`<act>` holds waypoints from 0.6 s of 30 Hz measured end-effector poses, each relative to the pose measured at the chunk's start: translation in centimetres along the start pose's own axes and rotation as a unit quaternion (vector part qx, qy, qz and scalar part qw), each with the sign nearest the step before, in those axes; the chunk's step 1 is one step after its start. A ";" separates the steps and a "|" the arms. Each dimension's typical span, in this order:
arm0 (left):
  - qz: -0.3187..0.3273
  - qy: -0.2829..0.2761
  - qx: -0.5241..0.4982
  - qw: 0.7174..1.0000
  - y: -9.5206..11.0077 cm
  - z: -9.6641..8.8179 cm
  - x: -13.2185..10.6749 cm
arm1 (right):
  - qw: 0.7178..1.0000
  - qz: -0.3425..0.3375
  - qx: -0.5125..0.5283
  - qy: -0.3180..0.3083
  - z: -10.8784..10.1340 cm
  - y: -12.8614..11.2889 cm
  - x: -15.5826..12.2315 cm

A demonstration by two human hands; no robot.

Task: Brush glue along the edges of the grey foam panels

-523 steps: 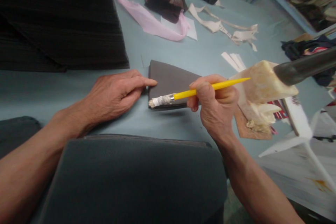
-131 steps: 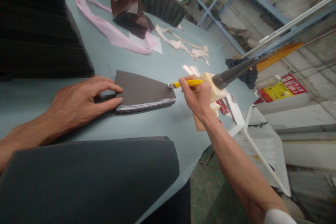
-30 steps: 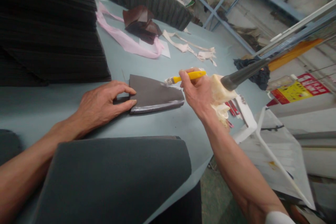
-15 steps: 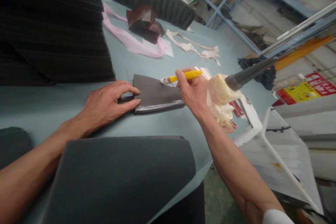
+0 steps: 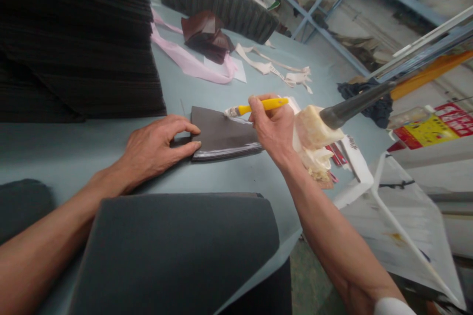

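A short stack of dark grey curved sheets [image 5: 225,134] lies on the table, with white streaks along its near edge and some at its far edge. At its left end, the thumb and fingertips of my left hand [image 5: 157,145] press on the stack, a gap between them. My right hand [image 5: 275,125] is closed around the yellow handle of a paintbrush [image 5: 271,104]. The white-smeared bristles touch the stack near its far edge. Part of the stack's right end is hidden behind my right hand.
A large dark folded piece [image 5: 177,251] lies nearest me on the pale blue table [image 5: 88,150]. A tall dark stack [image 5: 81,44] rises at the left. Right of my hand is a cream block [image 5: 314,125] with a dark rod. Pink cloth strips [image 5: 185,61] and a brown crumpled piece [image 5: 207,34] lie beyond.
The brush has slid slightly left along the stack's far edge, and more of a white streak shows behind it. My left hand keeps its place on the stack. The whole view has shifted slightly.
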State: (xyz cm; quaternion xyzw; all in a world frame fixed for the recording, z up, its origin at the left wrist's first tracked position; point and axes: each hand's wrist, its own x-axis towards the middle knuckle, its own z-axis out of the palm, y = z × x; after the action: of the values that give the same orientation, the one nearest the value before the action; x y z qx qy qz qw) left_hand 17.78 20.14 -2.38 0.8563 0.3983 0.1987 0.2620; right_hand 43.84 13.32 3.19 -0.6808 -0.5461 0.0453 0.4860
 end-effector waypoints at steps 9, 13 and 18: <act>-0.003 -0.001 -0.002 1.000 0.2 -0.2 0.0 | 0.999 0.003 0.028 -0.016 0.6 0.3 -0.1; -0.007 -0.001 -0.004 1.000 0.2 -0.1 0.0 | 1.000 -0.003 -0.005 0.008 -0.4 0.6 0.0; -0.011 -0.005 -0.009 1.000 0.2 -0.1 0.1 | 0.999 0.001 -0.031 0.014 -1.4 1.3 -0.1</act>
State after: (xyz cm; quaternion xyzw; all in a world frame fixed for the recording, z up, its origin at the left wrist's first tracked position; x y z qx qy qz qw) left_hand 17.89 20.09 -2.21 0.8505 0.4047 0.1950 0.2736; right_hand 45.58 12.43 2.94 -0.6969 -0.5394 0.0190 0.4722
